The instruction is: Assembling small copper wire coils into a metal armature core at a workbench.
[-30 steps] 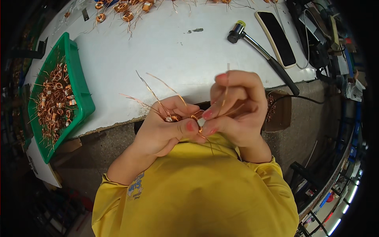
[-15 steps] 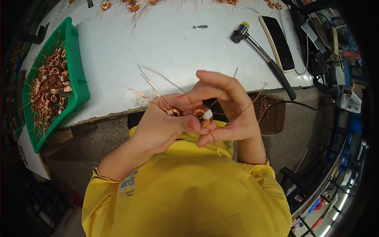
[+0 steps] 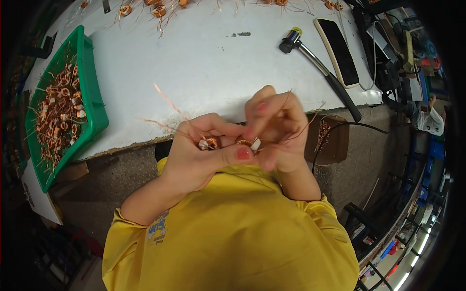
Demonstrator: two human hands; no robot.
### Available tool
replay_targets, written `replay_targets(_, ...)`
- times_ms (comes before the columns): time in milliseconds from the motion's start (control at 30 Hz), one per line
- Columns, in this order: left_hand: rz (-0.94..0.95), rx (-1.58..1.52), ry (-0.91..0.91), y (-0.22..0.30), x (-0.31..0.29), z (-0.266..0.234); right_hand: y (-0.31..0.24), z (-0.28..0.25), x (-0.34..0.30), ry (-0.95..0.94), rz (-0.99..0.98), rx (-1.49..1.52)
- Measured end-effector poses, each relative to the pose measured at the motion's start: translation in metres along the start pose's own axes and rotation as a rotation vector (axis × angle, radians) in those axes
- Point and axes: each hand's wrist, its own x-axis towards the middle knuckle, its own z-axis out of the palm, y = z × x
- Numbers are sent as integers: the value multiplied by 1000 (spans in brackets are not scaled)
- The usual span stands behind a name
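Note:
My left hand is closed, pinching a copper-wound ring coil with a white piece on it between thumb and fingers. A second copper coil, also with a pale piece, is tucked farther back in the same hand, and its long bare leads stick out toward the table. Curled around the right side of the pinched coil is my right hand, its fingertips at the coil and slightly blurred. Thin copper wire from that coil runs out past my right fingers. The fingers partly cover the pinched coil.
On the left, a green bin holds many copper coils. A hammer and a phone lie at the right of the white table. More coils line its far edge. A brown box stands below, right.
My right fingers have drawn in from a spread, arched position and curled at the coil. The pinched coil has turned, and a loose wire below it no longer shows.

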Motion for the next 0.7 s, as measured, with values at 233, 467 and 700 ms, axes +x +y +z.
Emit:
replay_targets(233, 178, 383, -30, 5, 1, 15, -9, 5, 12, -152, 75, -409)
replay_targets(467, 141, 457, -204, 3, -7, 14, -49, -7, 14, -454, -23, -793)
replay_targets(700, 14, 244, -335, 5, -25, 21, -69, 3, 6, -377, 30, -389)
